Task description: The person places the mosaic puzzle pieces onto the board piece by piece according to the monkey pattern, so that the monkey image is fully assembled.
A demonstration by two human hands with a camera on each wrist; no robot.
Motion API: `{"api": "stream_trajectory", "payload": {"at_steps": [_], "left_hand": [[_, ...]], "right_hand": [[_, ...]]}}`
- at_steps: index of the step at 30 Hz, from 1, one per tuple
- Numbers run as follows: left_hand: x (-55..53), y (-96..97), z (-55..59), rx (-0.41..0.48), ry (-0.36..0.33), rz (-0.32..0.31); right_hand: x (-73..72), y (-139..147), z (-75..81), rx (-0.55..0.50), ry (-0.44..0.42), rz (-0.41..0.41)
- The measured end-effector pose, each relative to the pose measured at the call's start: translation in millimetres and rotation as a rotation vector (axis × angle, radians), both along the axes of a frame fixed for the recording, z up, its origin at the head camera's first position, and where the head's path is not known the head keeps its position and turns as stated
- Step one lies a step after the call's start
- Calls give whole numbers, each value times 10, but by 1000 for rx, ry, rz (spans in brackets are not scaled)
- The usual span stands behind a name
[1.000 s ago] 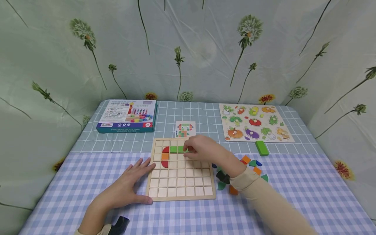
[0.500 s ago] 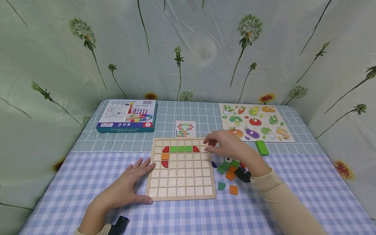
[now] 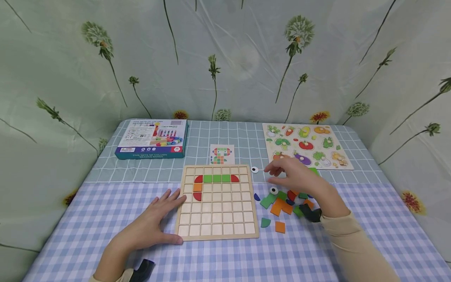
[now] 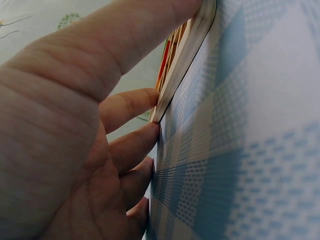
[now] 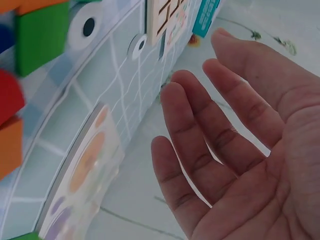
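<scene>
A wooden grid board (image 3: 218,239) lies on the checked cloth. In its upper cells sit a row of green squares (image 3: 217,178), a red quarter-round piece (image 3: 235,178) at the row's right end, and an orange square (image 3: 198,187) between two more red pieces on the left. My left hand (image 3: 149,225) rests beside the board, thumb and index finger touching its left edge. Off to the right, my right hand (image 3: 297,176) hovers with relaxed fingers; the right wrist view shows its palm (image 5: 250,185) holding nothing. A white eye disc (image 3: 254,169) lies between it and the board.
Loose coloured pieces (image 3: 281,206), including another eye disc (image 3: 273,190), are scattered right of the board. A pattern card (image 3: 222,154) stands behind it. Farther back are a boxed toy (image 3: 151,139) on the left and a vegetable puzzle (image 3: 305,145) on the right.
My right hand has drawn away from the green row to the right, leaving the red quarter-round piece at its end. The eye disc beside the board has come into view. My left hand stays put.
</scene>
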State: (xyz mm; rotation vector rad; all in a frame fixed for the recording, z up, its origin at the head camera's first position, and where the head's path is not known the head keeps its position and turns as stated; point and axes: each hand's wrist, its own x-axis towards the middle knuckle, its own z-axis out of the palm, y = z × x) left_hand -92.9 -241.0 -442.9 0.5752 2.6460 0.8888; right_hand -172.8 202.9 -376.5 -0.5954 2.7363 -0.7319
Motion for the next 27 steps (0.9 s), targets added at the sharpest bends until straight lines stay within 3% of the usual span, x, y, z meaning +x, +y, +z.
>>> {"api": "stream_trajectory", "payload": {"at_steps": [13,27], "left_hand": [[-8,12,8,-13,-7,6],[-7,8,4,-14,-7,4]], "right_hand": [[151,213,-54,12,-76,-47],[250,143,-207,-24,-109,15]]}}
